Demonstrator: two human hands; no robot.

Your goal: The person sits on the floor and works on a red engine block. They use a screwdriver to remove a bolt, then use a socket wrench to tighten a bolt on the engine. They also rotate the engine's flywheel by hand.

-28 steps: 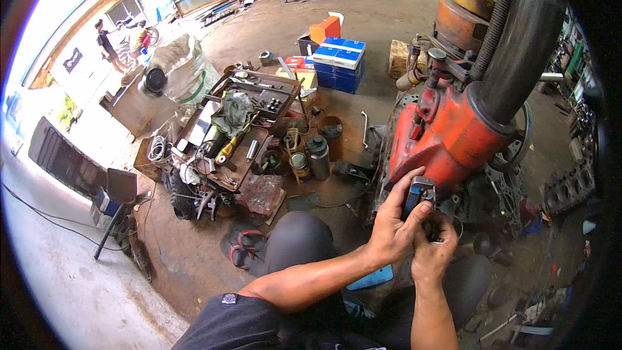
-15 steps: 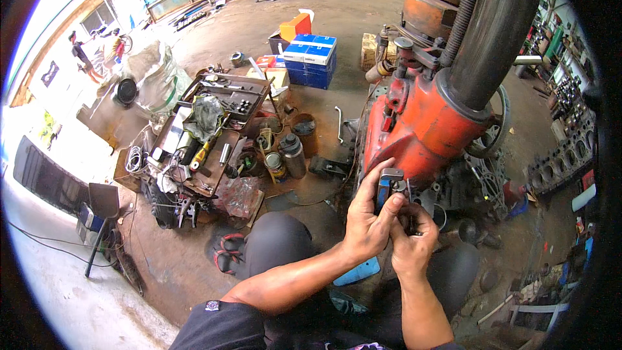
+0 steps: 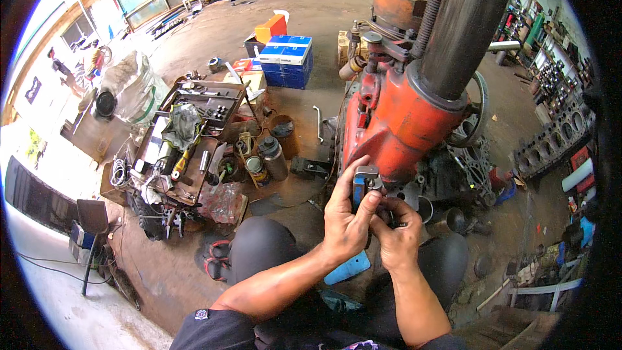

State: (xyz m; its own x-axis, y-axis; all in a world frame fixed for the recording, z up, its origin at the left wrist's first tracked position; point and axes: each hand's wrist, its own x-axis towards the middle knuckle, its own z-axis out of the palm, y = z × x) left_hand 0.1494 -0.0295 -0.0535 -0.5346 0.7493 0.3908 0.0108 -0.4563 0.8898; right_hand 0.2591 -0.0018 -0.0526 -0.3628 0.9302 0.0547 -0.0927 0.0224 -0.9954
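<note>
**Blue metal tool point(image 3: 359, 189) held between two close hands, before the red machine point(image 3: 395, 131)**

From my remote post I see the left hand point(image 3: 348, 225) closed on the blue metal tool, its index finger stretched up along the left side and its thumb pressed on the near side. The tool stands nearly upright, with a grey metal top above the thumb; its lower portion is covered by the fingers, so I cannot tell its full shape.

The right hand point(image 3: 398, 238) is just beside, almost touching the left one. Its fingers are bent inward and closed around a small dark part point(image 3: 387, 218), and I cannot tell whether this part belongs to the tool.

Both hands are above the space between the knees, in front of the red machine, from which a thick black column point(image 3: 461, 35) rises at a slant. Below the forearms I notice a flat blue piece point(image 3: 348, 268).

On my left side, a brown tray point(image 3: 192, 186) carries many hand tools, among them a yellow one point(image 3: 182, 164). A grey flask point(image 3: 273, 159) stands near it, on the floor. Farther away are blue boxes point(image 3: 286, 70), and at the right side lies an engine block point(image 3: 554, 142).
</note>
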